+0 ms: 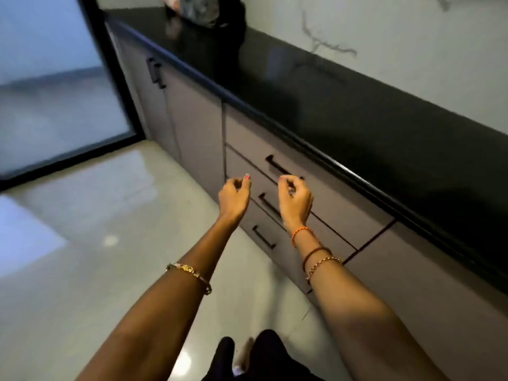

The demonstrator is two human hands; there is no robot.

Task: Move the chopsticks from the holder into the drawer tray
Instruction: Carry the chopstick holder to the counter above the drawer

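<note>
No chopsticks, holder or drawer tray can be seen. Three grey drawers sit stacked under the black counter, all pushed in. Both my arms reach towards them. My left hand [233, 198] hangs in the air to the left of the drawers, fingers loosely curled, holding nothing. My right hand [295, 200] hovers in front of the top drawer [343, 204], its curled fingertips close to the near end of that drawer's black bar handle [276, 166]. I cannot tell whether they touch it.
The black counter [330, 111] runs from far left to near right along a marbled white wall. A dark, blurred object [203, 9] stands at its far end. A cupboard door [192, 125] lies left of the drawers, and a frosted glass door [55, 92] beyond it.
</note>
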